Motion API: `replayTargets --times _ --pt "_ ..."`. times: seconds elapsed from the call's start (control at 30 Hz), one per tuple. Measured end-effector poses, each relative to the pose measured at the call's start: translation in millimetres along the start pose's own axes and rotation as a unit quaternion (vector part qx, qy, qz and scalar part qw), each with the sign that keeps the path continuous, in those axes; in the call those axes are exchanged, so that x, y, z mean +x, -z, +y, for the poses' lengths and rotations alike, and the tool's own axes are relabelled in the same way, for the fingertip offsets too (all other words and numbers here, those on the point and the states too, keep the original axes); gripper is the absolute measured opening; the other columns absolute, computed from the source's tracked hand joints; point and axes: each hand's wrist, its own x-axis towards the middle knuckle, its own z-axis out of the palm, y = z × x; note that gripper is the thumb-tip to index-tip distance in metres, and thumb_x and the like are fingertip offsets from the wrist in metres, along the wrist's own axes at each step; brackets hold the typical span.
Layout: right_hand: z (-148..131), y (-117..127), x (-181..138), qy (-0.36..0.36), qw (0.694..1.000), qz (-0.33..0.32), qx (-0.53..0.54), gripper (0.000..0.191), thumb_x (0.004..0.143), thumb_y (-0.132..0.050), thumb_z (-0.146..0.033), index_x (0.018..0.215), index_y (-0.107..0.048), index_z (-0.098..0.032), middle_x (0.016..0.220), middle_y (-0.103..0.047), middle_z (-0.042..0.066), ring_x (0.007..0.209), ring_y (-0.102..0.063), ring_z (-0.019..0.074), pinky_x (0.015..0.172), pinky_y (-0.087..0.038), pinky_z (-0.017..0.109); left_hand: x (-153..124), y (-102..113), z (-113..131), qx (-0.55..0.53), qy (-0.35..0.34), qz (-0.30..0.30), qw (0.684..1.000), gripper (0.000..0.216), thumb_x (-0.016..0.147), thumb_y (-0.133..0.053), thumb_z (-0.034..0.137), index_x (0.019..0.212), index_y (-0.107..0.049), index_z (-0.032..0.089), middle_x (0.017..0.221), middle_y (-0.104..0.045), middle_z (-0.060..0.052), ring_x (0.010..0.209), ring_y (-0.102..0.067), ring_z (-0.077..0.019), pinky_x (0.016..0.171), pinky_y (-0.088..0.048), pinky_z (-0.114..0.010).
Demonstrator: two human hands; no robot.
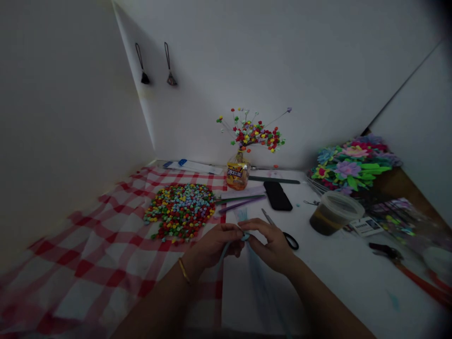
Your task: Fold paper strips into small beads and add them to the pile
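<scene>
Both my hands meet over the middle of the table. My left hand pinches a light blue paper strip, whose loose end curves down below the fingers. My right hand pinches the small folded blue knot of that strip from the other side. Under and in front of the hands lie more pale blue strips. Scissors rest just beyond my right hand, their blades pointing away. To the left, a big heap of colourful folded paper stars spreads over the checked cloth.
Red-and-white checked cloth covers the left side. A bottle vase with star stems stands at the back, near a black phone. Rightward are a plastic tub with dark contents, fuzzy flowers and orange-handled pliers.
</scene>
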Motion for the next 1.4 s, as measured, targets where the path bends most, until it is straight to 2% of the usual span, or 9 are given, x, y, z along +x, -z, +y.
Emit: replayTargets --times 0.1,0.23,0.43,0.73,0.83,0.93,1.1,1.27,1.4 --pt "-2.2 0.3 2.9 0.007 0.999 0.028 -0.021 0.025 0.076 -0.05 -0.008 0.093 -0.062 -0.022 0.089 -0.067 0.005 0.084 -0.063 0.0171 0.076 -0.051 0.032 0.3 0.1 0.6 0.01 -0.019 0.01 1.0 0.02 0.068 -0.069 0.03 0.068 -0.061 0.012 0.055 -0.059 -0.001 0.046 -0.053 -0.0101 0.049 -0.037 -0.024" --pt "-1.7 -0.5 5.4 -0.065 0.994 0.066 -0.058 0.014 0.074 -0.053 -0.012 0.079 -0.064 -0.021 0.075 -0.067 0.003 0.07 -0.064 0.0162 0.065 -0.051 0.029 2.1 -1.8 1.7 0.044 -0.043 0.039 0.997 0.023 0.067 -0.071 0.032 0.067 -0.06 0.012 0.055 -0.058 0.0 0.048 -0.052 -0.0093 0.049 -0.034 -0.023" --pt "2.1 -3.0 4.4 -0.135 0.986 0.054 -0.083 0.01 0.074 -0.055 -0.018 0.077 -0.064 -0.021 0.071 -0.068 0.001 0.067 -0.063 0.0157 0.064 -0.049 0.029 7.9 -4.1 -0.4 0.068 -0.112 0.105 0.986 0.026 0.055 -0.078 0.022 0.073 -0.061 0.013 0.058 -0.058 0.003 0.053 -0.052 -0.0086 0.055 -0.038 -0.023" --pt "3.9 -2.9 6.0 -0.189 0.979 0.054 -0.061 0.011 0.076 -0.055 -0.026 0.07 -0.061 -0.02 0.063 -0.063 -0.002 0.06 -0.058 0.0138 0.056 -0.047 0.026 5.6 -4.9 2.4 0.085 -0.123 0.091 0.985 0.019 0.067 -0.071 0.029 0.067 -0.065 0.012 0.057 -0.06 0.0 0.055 -0.051 -0.0088 0.059 -0.039 -0.023" --pt "5.3 -2.9 4.9 -0.171 0.981 0.064 -0.06 0.007 0.076 -0.055 -0.023 0.075 -0.062 -0.02 0.069 -0.065 0.0 0.064 -0.061 0.015 0.061 -0.049 0.028 3.3 -5.2 3.8 0.05 -0.091 0.083 0.991 0.021 0.068 -0.071 0.032 0.068 -0.065 0.011 0.058 -0.061 -0.001 0.055 -0.052 -0.0092 0.059 -0.04 -0.024" --pt "6.4 -2.4 3.4 -0.112 0.989 0.074 -0.053 0.012 0.076 -0.055 -0.018 0.085 -0.062 -0.021 0.077 -0.067 0.002 0.071 -0.062 0.0155 0.067 -0.05 0.029 2.3 -3.7 2.9 0.007 -0.065 0.072 0.995 0.02 0.066 -0.073 0.03 0.067 -0.064 0.011 0.056 -0.06 -0.001 0.056 -0.055 -0.0103 0.06 -0.04 -0.025" --pt "2.5 -0.6 2.0 -0.031 0.998 0.053 -0.031 0.016 0.076 -0.053 -0.011 0.085 -0.062 -0.021 0.08 -0.065 0.004 0.075 -0.062 0.0154 0.069 -0.05 0.028 1.7 3.7 -1.8 -0.031 -0.019 0.011 0.999 0.017 0.066 -0.074 0.025 0.067 -0.065 0.011 0.057 -0.06 -0.002 0.056 -0.057 -0.0123 0.06 -0.041 -0.027" --pt "-4.9 0.0 1.3 -0.019 1.0 0.018 -0.007 0.03 0.076 -0.053 -0.011 0.103 -0.059 -0.023 0.098 -0.065 0.005 0.091 -0.062 0.0176 0.08 -0.049 0.032 -0.2 5.0 -2.4 -0.026 0.005 -0.019 0.999 0.018 0.064 -0.076 0.025 0.067 -0.064 0.011 0.057 -0.058 0.0 0.053 -0.055 -0.0104 0.058 -0.039 -0.026" --pt "-4.8 0.2 1.5 -0.034 0.999 0.038 -0.015 0.02 0.077 -0.052 -0.013 0.09 -0.063 -0.023 0.083 -0.065 0.003 0.078 -0.063 0.0164 0.071 -0.05 0.03 -0.3 0.4 0.3 -0.003 0.002 0.001 1.0 0.024 0.064 -0.075 0.03 0.068 -0.062 0.01 0.056 -0.058 -0.001 0.052 -0.053 -0.01 0.056 -0.037 -0.024"
